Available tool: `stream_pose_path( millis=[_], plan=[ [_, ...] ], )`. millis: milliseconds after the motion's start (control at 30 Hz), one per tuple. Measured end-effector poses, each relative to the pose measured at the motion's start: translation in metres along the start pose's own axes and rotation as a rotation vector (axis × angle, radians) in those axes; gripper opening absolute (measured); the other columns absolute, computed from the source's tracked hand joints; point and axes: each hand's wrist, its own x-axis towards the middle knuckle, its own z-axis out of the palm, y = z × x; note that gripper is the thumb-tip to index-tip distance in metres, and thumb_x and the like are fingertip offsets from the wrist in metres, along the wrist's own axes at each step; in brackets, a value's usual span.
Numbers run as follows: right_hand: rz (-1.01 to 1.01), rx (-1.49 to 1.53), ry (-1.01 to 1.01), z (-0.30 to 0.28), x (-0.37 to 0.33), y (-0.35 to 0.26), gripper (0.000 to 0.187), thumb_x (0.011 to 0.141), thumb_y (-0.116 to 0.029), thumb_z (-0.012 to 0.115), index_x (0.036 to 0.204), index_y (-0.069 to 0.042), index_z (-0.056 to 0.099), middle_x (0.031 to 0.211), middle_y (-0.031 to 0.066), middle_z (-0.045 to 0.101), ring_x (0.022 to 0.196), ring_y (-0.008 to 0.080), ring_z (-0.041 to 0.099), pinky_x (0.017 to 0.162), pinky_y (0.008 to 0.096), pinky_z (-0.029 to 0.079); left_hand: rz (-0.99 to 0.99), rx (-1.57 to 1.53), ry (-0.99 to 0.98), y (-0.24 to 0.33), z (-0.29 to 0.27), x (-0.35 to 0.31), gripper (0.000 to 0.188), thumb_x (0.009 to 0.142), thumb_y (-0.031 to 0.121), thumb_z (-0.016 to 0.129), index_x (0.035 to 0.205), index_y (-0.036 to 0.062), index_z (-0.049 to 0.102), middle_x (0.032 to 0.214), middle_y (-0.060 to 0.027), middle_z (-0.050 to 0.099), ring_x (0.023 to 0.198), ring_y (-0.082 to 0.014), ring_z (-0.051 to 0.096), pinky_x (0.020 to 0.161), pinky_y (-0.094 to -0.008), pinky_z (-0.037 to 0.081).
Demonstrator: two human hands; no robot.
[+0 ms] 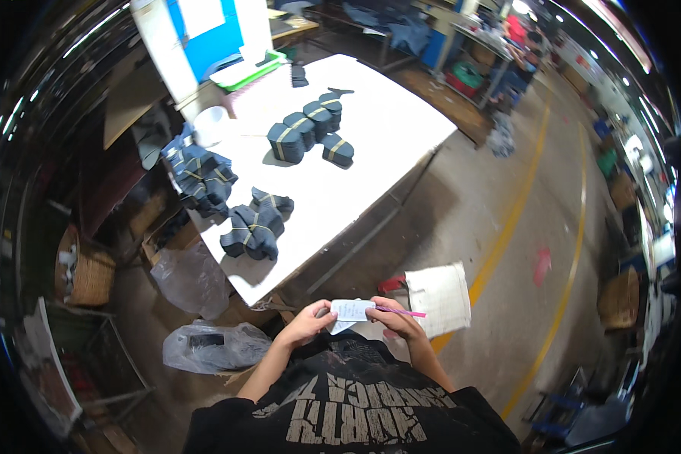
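Just in front of my body I hold a few white paper slips (349, 309) with small writing on them. My left hand (307, 323) is closed on their left edge, thumb on top. My right hand (398, 321) pinches their right edge. A thin pink-purple strip or pen (405, 311) sticks out to the right from the same hand; I cannot tell which it is. Beyond my hands stands a white table (340, 219). Strapped stacks of dark fabric pieces (288, 142) stand on it, and a looser pile of dark bundles (254, 231) lies near its close corner.
More dark bundles (204, 178) and a white round container (211, 125) are at the table's left edge. A green tray (257, 74) sits at the far end. Plastic bags (216, 348) lie on the left, a white cloth-topped stool or box (439, 299) on the right. Another person (518, 64) is far off.
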Motion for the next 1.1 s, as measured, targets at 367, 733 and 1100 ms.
stream_pose_path(
  millis=[367, 733, 1100],
  plan=[
    [-0.222, 0.06, 0.174, -0.02, 0.144, -0.111, 0.017, 0.105, -0.018, 0.064, 0.106, -0.001, 0.068, 0.085, 0.0004, 0.065, 0.074, 0.0054, 0.057, 0.067, 0.0216, 0.046, 0.477, 0.306, 0.532, 0.09, -0.077, 0.078, 0.025, 0.101, 0.021, 0.069, 0.114, 0.0007, 0.062, 0.088, -0.0062, 0.065, 0.081, -0.0123, 0.058, 0.072, -0.0305, 0.049],
    [-0.263, 0.177, 0.243, -0.175, 0.256, -0.157, 0.025, 0.096, -0.008, 0.052, 0.117, -0.004, 0.062, 0.077, -0.0019, 0.052, 0.061, 0.0059, 0.048, 0.055, 0.0234, 0.042, 0.07, 0.586, 0.78, 0.172, -0.076, 0.183, 0.047, 0.099, 0.024, 0.062, 0.137, -0.004, 0.056, 0.12, -0.0335, 0.067, 0.112, -0.0498, 0.065, 0.099, -0.0503, 0.052],
    [-0.036, -0.895, 0.404, -0.27, 0.349, -0.19, 0.025, 0.102, -0.022, 0.062, 0.119, -0.003, 0.061, 0.088, 0.0167, 0.072, 0.079, 0.0329, 0.072, 0.072, 0.0429, 0.055, 0.507, 0.292, 0.969, 0.291, -0.102, 0.117, 0.032, 0.1, 0.006, 0.061, 0.132, 0.0003, 0.063, 0.128, -0.0151, 0.068, 0.123, -0.0254, 0.064, 0.101, -0.0355, 0.051]
  ],
)
